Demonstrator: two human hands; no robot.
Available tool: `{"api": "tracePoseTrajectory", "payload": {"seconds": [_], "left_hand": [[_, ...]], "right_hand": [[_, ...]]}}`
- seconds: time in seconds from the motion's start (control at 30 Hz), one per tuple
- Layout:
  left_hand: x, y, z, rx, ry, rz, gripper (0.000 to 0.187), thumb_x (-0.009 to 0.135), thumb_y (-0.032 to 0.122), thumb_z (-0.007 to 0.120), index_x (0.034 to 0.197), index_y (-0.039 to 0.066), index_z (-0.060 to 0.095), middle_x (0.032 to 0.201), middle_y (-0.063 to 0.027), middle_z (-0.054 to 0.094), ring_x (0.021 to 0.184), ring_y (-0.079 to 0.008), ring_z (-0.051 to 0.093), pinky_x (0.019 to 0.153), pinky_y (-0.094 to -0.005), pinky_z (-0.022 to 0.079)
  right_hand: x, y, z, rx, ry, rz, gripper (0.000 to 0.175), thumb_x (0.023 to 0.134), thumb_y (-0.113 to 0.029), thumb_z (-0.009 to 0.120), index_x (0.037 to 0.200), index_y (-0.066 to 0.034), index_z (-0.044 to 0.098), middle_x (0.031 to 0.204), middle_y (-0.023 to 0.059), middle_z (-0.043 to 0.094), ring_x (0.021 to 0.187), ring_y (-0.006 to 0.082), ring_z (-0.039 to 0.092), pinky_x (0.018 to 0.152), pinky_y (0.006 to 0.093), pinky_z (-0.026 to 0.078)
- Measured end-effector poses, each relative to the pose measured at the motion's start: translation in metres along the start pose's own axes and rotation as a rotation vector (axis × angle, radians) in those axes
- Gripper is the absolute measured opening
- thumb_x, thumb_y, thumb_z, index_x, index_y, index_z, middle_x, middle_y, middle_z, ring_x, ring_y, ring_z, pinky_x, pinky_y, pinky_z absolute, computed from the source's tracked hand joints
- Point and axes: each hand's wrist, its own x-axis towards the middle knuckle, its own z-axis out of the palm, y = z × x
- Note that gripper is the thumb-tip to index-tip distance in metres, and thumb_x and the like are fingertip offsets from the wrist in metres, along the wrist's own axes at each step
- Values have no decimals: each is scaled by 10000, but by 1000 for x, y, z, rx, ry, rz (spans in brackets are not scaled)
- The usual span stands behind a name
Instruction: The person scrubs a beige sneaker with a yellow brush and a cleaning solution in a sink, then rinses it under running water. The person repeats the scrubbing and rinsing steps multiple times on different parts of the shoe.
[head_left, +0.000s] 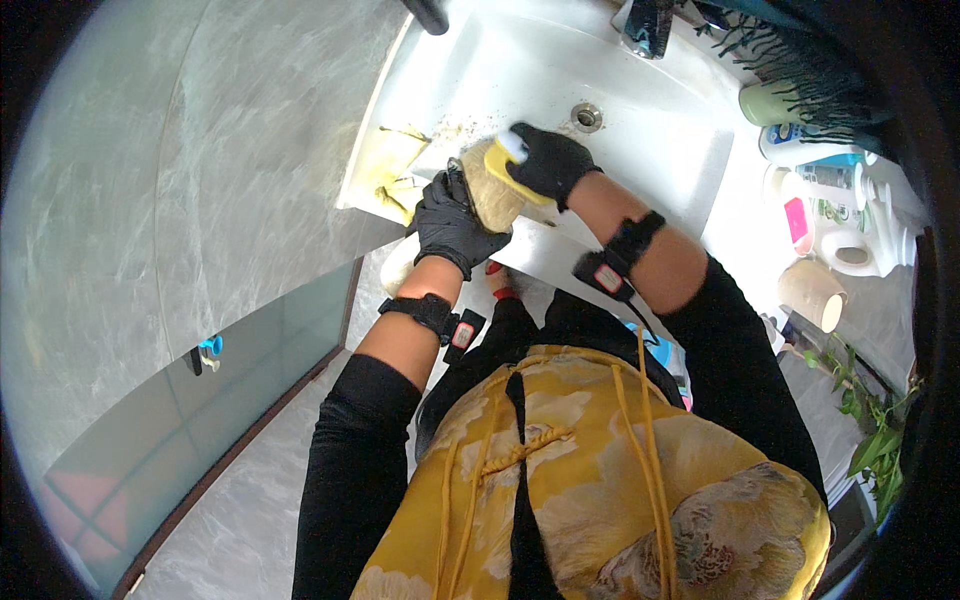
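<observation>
My left hand (457, 225), in a black glove, grips a tan shoe-like item (491, 187) with a dark edge, held over the near left part of a white washbasin (667, 161). Its tan face is turned towards my other hand. My right hand (551, 161), also gloved in black, holds a yellow-and-white scrubbing brush (499, 161) against that face. The brush's bristles are hidden. Brown specks (457, 129) dot the basin floor beyond the item. On the left rim lies a crumpled yellow item (397, 161), its kind unclear.
A metal drain (586, 117) and a dark faucet (649, 30) sit beyond my right hand. Along the right counter stand a green cup (772, 103), several plastic bottles (847, 251) and a beige cup (814, 292). A fringed dark cloth (810, 71) hangs above. A marbled wall (247, 150) borders the left.
</observation>
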Motion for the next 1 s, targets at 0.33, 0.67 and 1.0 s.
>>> {"api": "tracePoseTrajectory", "payload": {"seconds": [0.33,0.67,1.0], "left_hand": [[2,-3,2,16,28,45,1242,546,609,753,1444,-46,199,1313,-240,437,1217,-358,459,1016,-432,392],[1,-1,-2,15,-19,0,1253,541,632,738,1458,-20,185,1335,-238,417,1227,-350,440,1012,-436,386],[1,2,-1,29,2,4,1198,557,601,745,1441,-19,227,1355,-241,406,1251,-376,414,1046,-430,363]], "right_hand": [[-1,-8,-1,-70,-106,100,513,787,-359,632,1247,-167,513,1047,191,656,970,364,636,840,455,508],[22,-11,6,68,64,-38,464,799,-364,611,1212,-173,521,1031,186,659,948,373,639,815,464,510],[22,-8,-2,28,32,8,519,816,-415,581,1276,-184,510,1146,149,637,1032,338,624,895,439,490]]}}
